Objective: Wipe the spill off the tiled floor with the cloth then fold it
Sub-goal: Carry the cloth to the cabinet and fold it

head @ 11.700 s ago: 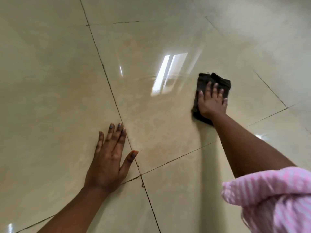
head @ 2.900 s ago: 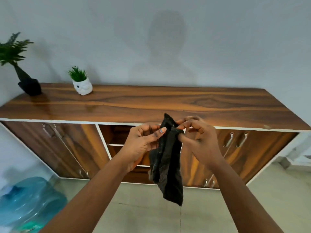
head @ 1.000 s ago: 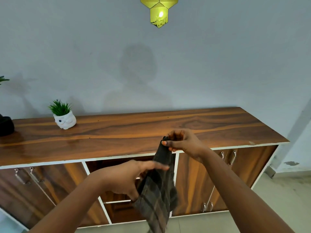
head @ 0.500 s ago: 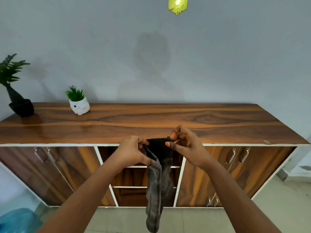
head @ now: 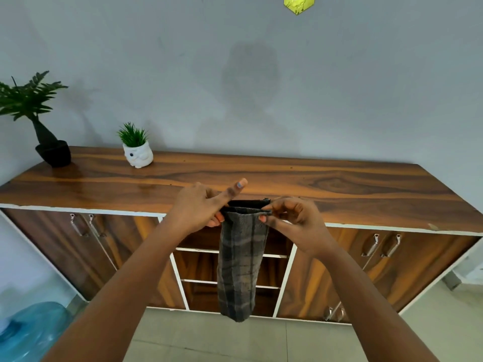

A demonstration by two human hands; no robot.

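Cloth [head: 240,262]: dark grey plaid, doubled into a long narrow strip, hanging upright in the air at frame centre, in front of the cabinet's open middle shelves and clear of the tiled floor [head: 339,340]. Left hand [head: 198,207]: grips the cloth's top edge at its 9 o'clock corner, forefinger stretched out straight over the edge. Right hand [head: 295,220]: pinches the top edge at the 3 o'clock corner between thumb and curled fingers. Worktop [head: 326,189]: glossy wood, on a cabinet with handled doors either side. White owl-faced pot [head: 138,155]: at 10 o'clock of the hands, on the worktop, holding a small green tuft. Black pot [head: 53,152]: at 9 o'clock, far end of the worktop, holding a taller leafy plant. Blue water bottle [head: 28,333]: at 8 o'clock, on the floor; contents cannot be told. Yellow-green lamp [head: 299,3]: at 12 o'clock, lit.
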